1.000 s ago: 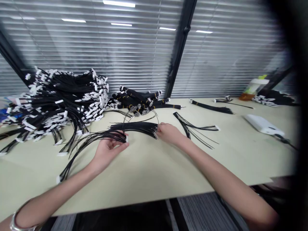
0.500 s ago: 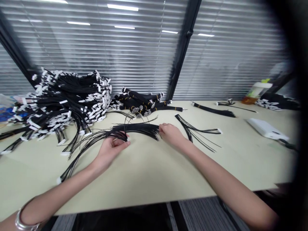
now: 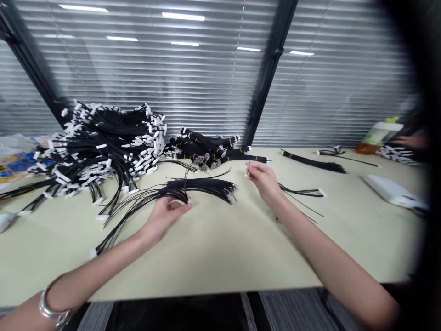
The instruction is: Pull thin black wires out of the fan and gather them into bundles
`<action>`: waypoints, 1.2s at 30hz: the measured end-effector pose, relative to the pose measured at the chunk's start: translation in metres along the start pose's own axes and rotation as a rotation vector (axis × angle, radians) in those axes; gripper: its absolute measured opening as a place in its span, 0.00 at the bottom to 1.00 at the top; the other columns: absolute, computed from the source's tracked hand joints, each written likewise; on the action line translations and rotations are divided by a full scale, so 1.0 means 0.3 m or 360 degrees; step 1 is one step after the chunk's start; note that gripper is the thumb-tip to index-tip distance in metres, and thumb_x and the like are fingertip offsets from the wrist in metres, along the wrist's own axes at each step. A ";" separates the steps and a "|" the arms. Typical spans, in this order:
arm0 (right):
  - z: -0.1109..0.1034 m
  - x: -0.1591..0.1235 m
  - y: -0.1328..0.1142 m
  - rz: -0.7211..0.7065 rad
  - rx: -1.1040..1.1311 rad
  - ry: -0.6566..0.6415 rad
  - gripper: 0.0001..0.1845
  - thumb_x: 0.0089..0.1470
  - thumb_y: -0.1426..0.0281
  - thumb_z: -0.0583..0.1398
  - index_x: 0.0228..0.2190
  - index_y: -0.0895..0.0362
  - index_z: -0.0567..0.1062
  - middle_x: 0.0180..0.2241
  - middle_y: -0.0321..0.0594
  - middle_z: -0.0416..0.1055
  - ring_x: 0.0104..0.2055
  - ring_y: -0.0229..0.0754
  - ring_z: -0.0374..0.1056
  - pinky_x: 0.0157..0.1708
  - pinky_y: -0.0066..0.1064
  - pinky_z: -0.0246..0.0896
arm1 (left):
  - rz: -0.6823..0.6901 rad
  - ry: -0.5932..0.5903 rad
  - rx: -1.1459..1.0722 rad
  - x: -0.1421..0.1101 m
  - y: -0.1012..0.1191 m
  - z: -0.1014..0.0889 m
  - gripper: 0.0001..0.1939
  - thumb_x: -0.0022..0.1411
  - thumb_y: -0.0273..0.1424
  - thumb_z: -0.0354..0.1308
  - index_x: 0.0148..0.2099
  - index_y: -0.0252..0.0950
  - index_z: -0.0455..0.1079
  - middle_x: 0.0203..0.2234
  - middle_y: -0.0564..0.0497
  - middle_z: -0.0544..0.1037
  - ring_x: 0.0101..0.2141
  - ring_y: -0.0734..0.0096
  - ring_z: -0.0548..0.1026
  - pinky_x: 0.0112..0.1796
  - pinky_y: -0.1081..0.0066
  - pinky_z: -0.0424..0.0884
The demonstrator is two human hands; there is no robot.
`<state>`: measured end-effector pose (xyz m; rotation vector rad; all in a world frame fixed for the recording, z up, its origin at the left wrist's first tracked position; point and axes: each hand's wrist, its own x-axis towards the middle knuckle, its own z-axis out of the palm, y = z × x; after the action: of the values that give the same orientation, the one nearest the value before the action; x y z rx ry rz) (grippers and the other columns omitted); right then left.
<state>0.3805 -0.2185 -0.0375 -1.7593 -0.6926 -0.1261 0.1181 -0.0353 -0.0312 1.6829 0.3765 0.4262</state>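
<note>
Fingers of the left hand (image 3: 163, 216) pinch black wires (image 3: 151, 195) by a white plug (image 3: 189, 200), which could snag the wire bundle (image 3: 203, 185) just beyond on the table (image 3: 217, 253) if tugged; I can't tell if the right hand (image 3: 268, 182) pinches anything thin that might slip away.

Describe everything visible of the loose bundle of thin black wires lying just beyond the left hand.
The loose bundle of thin black wires looks plastic-coated; its strands lie side by side in a slight arch, with no band visible. Its right end spreads a little and shows small, pale, metal-looking tips. It rests on the pale tabletop. The left hand, holding other black wires, is near its left part; whether those wires touch it is unclear. The right hand is apart from its right end.
</note>
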 end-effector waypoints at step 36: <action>0.131 -0.183 -0.130 -0.0570 0.0372 0.0075 0.04 0.55 0.69 0.59 0.31 0.56 0.70 0.38 0.41 0.70 0.44 0.41 0.66 0.49 0.38 0.58 | -0.0037 -0.0241 -0.0018 0.000 -0.017 0.000 0.16 0.51 0.36 0.65 0.40 0.34 0.70 0.38 0.48 0.74 0.37 0.70 0.70 0.38 0.73 0.64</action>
<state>0.3053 -0.1981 -0.0403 -1.3938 -0.9443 -0.3169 0.1180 -0.0344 -0.0363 1.6862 0.2810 0.2811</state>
